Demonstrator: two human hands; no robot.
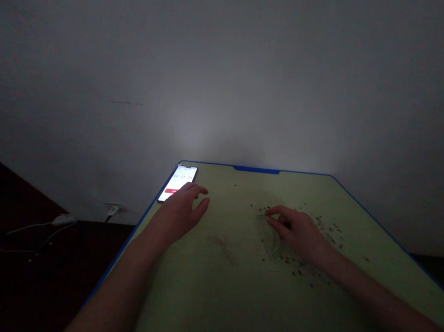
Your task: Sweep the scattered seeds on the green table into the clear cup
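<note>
- Left hand (182,208) hovers by the lit phone (170,183), thumb and fingers parted, nothing between them!
- Right hand (297,230) has a narrow pinch on the clear, filmy item (273,245), right of mid-counter (206,295); too dim to name it.
- Small dark bits (300,273) lie scattered around that hand on the counter.

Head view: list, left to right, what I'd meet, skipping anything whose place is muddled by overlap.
White cable block, white wall plug, lit smartphone, faint brownish streaks, right hand.
</note>
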